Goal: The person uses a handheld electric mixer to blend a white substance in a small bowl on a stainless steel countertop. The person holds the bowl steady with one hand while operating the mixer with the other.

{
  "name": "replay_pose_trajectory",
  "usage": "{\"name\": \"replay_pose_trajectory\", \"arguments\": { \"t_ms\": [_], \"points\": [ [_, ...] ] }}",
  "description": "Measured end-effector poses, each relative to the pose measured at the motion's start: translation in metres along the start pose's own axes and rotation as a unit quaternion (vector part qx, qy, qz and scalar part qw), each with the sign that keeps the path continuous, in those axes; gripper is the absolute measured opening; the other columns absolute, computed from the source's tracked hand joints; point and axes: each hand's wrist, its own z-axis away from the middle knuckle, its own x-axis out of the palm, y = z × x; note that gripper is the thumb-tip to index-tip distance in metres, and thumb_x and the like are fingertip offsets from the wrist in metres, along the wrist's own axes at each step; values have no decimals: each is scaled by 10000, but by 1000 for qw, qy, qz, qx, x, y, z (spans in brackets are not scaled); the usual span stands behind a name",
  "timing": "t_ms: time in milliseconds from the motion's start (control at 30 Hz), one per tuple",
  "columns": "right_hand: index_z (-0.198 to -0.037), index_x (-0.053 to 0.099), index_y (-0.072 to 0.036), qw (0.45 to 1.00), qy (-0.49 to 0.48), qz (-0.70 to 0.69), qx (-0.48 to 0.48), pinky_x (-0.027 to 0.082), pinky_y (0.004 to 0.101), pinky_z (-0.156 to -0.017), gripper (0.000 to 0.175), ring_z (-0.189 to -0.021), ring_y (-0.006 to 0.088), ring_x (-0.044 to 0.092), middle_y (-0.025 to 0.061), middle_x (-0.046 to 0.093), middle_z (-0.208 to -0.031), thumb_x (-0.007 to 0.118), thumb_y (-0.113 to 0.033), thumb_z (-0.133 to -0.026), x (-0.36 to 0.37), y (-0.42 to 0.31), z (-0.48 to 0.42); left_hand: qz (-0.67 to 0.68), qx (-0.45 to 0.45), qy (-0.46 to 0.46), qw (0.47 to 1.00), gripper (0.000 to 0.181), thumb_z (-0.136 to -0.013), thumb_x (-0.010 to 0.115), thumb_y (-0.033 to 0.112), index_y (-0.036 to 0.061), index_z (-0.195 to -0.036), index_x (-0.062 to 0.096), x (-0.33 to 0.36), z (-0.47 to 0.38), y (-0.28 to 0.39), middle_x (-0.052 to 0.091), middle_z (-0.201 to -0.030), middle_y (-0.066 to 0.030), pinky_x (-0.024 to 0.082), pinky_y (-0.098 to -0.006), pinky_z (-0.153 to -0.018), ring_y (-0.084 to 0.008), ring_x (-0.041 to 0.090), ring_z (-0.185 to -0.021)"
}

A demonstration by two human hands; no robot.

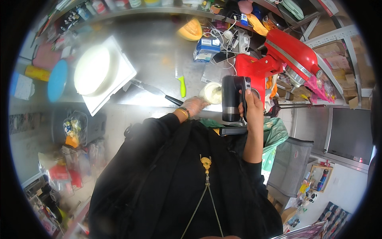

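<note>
My right hand (252, 104) grips the handle of a black electric hand mixer (229, 95), held over the front edge of the steel worktable. The mixer's end dips into a small container of white cream (210, 93); the beater is mostly hidden. On the container's near left side rests my left hand (193, 107), in a thin clear glove, with fingers around its edge. A palette knife (172, 99) with a black handle lies just left of that hand. Beyond it is a serrated knife (182, 86) with a green handle. Further left, a white round cake (94, 70) sits on a white board (121, 74).
A red stand mixer (289, 55) with raised head stands at right. Behind the cream are a blue and white carton (208, 47), a cut melon (191, 30) and tangled white cables (228, 34). A blue disc (57, 80) is far left. A mesh-back chair (289, 167) stands behind at right.
</note>
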Motion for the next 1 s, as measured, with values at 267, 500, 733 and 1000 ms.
{"name": "replay_pose_trajectory", "arguments": {
  "t_ms": [267,500,733,1000],
  "points": [
    [-1125,673,10,990,-127,57,11,370,243,-469,416,-482,76,473,5,534,-584,538,-379,-1073,4,-14,3,-5,-21,-35,999,588,-1040,465,542,10,-1094,710,-3,-3,0,714,-1088,-233,490,-492,-943,-411,652,-1071],
    [-1123,674,2,998,-58,33,-3,369,240,-467,433,-476,75,466,-2,522,-581,544,-407,-1067,6,-18,-10,2,-4,-17,1000,571,-1042,466,535,20,-1080,711,-4,0,1,713,-1097,-226,486,-494,-946,-406,646,-1091],
    [-1130,674,-6,994,-100,47,28,350,240,-467,410,-493,69,453,-3,517,-588,538,-388,-1074,-4,-11,-7,-7,-18,-33,999,552,-1042,468,523,27,-1093,707,-3,-1,-2,709,-1120,-217,484,-487,-958,-396,644,-1107],
    [-1166,673,-13,991,-112,63,37,353,228,-474,408,-496,62,452,-7,507,-589,520,-381,-1083,-14,-5,-9,-6,-8,-33,999,540,-1036,476,512,30,-1096,709,-5,-1,-1,710,-1114,-221,477,-488,-969,-389,637,-1121]
  ]
}}
